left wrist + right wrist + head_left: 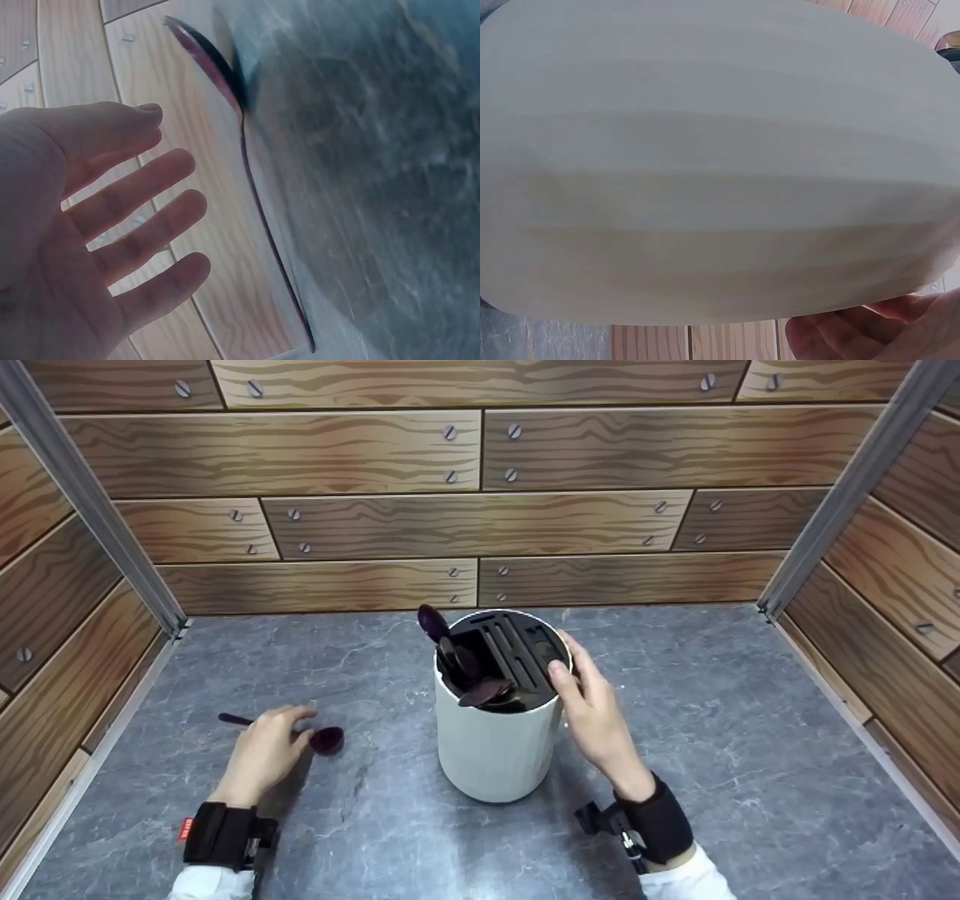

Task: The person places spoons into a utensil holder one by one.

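A dark purple spoon [328,740] lies on the grey marbled tabletop at left, its bowl toward the middle. My left hand [266,746] hovers over its handle. The left wrist view shows the fingers of this hand [112,217] spread and loosely bent, apart from the spoon [259,195]. A white round utensil holder [495,754] with a black slotted top insert stands upright near the centre. My right hand [596,720] holds its right side, thumb at the rim and fingers round the outside. In the right wrist view the white holder wall [720,150] hides most of the scene.
Several dark spoons [487,690] stand in the holder's open compartment, bowls up, one leaning out at the back left [433,622]. Narrow slots [510,649] run across the insert. Wood-patterned walls [375,525] enclose the table's back and sides.
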Motion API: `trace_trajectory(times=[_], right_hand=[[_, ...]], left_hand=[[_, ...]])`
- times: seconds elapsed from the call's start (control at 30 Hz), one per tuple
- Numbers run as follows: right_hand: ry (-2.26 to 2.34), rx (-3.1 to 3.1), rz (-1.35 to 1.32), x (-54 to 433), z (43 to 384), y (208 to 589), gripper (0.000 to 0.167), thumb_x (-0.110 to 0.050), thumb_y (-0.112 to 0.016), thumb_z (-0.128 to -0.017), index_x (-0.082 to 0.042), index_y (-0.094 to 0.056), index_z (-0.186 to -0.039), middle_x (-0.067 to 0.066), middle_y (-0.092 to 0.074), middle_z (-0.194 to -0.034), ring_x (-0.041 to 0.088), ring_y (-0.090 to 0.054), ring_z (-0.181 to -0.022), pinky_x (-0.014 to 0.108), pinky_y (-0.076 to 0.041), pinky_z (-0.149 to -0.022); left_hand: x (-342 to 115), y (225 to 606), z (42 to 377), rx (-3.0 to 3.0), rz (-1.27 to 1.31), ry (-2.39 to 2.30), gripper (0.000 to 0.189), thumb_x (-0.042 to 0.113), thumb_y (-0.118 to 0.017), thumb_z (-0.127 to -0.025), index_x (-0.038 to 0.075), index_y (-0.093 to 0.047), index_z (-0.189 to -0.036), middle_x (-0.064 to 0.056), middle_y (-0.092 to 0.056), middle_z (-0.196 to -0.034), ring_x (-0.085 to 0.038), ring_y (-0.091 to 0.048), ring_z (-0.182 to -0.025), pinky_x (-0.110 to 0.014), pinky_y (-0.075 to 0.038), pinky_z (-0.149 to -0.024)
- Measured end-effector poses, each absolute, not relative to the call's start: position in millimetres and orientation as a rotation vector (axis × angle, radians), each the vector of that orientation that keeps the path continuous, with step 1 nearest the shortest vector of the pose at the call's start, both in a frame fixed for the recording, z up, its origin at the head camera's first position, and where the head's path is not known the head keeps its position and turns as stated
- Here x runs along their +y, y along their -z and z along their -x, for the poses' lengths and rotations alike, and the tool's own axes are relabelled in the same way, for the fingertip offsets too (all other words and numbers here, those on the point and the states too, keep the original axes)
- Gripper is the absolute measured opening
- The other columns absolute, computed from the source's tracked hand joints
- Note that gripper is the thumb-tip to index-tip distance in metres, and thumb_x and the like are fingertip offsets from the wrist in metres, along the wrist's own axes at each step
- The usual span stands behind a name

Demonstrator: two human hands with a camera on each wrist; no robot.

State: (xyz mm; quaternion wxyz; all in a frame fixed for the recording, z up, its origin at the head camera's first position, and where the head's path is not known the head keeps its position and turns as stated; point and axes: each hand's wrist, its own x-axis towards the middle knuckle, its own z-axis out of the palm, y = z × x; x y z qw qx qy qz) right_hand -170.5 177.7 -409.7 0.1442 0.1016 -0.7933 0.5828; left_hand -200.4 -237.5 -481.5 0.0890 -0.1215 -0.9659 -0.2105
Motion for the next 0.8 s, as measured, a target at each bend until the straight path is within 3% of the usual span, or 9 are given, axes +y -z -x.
trace_trajectory(times=[0.27, 0.57, 0.8], right_hand=[[-1.676, -2.278, -0.291, 176, 170, 410, 0.048, -0.016, -0.048, -0.111, -0.005, -0.044, -0.158, 0.017, -0.056, -0.158, 0.034, -0.061, -0.138, 0.009, -0.046, -0.107], [-1.67, -2.28, -0.306, 176, 168, 409, 0.049, -0.017, -0.046, -0.112, -0.003, -0.043, -0.159, 0.019, -0.053, -0.159, 0.035, -0.06, -0.14, 0.008, -0.044, -0.109], [-1.669, -2.281, -0.29, 176, 169, 410, 0.049, -0.016, -0.046, -0.111, -0.002, -0.043, -0.158, 0.02, -0.053, -0.159, 0.034, -0.058, -0.141, 0.007, -0.043, -0.109]], left_hand=[[-240, 487, 202, -2.895, 0.369, 0.569, 0.028, -0.001, -0.069, -0.095, -0.002, -0.073, -0.122, -0.026, -0.075, -0.122, -0.048, -0.07, -0.113, -0.063, -0.057, -0.096], [-239, 495, 203, -2.857, 0.44, 0.475, 0.022, -0.007, -0.072, -0.087, 0.001, -0.077, -0.107, -0.02, -0.078, -0.102, -0.043, -0.074, -0.096, -0.059, -0.061, -0.081], [-237, 498, 203, -2.833, 0.437, 0.406, 0.015, -0.007, -0.077, -0.083, 0.003, -0.076, -0.094, -0.017, -0.077, -0.094, -0.04, -0.074, -0.089, -0.057, -0.061, -0.077]])
